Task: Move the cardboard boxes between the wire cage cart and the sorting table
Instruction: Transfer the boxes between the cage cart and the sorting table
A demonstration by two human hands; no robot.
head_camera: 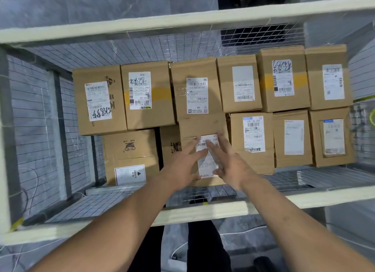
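- Both forearms reach over the near rail of the wire cage cart (284,198); my left hand (183,164) and right hand (231,166) lie side by side on top of the middle front box (203,127).
- Fingers of both hands are straight and close together, laid flat across the shipping label (208,166). None visibly curls round an edge, so nothing is gripped yet.
- Step in hand, as I judge it: contact with one box inside the cart, at either the start of a lift or the end of a set-down; I cannot tell which.
- A lift would call for the palms to slide apart to opposite sides, then a straight rise clear of the touching neighbours and the rail.
- Cart contents: a back row (239,82) of six labelled cartons packed edge to edge against the far mesh, and a front row in which three cartons (292,137) sit to the right of the touched box.
- To its left sit a partly hidden carton (169,143) and one marked HEAVY (129,149).
- No sorting table appears in this view.
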